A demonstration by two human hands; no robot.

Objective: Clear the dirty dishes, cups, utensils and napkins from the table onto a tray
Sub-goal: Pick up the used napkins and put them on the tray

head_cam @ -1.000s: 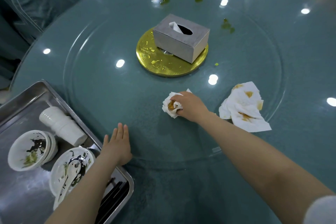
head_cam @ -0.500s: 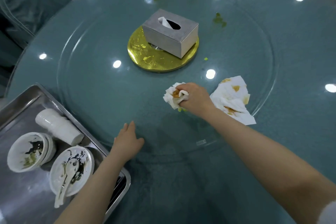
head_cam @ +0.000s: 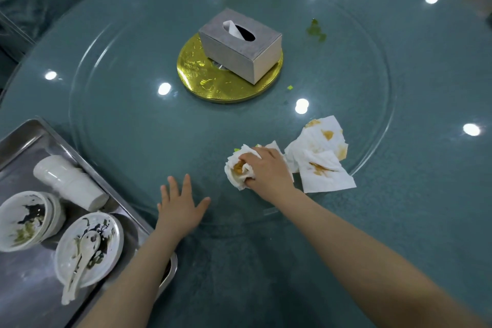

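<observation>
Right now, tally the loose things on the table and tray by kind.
Soiled napkins: 2, one wadded, one spread
Bowl stack: 1
Dish: 1
Spoon: 1
Cup stack: 1
Tissue box: 1
Total: 7

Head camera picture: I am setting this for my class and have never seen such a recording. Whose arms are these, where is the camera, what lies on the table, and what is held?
No machine here: a person wears the camera on the head, looking down at their own arms. The right hand has a crumpled stained napkin in its grip. The left hand lies open on the glass table. More stained napkins lie beside the right hand. A tissue box stands on a gold disc. The metal tray at left holds dirty bowls, cups and a spoon.
</observation>
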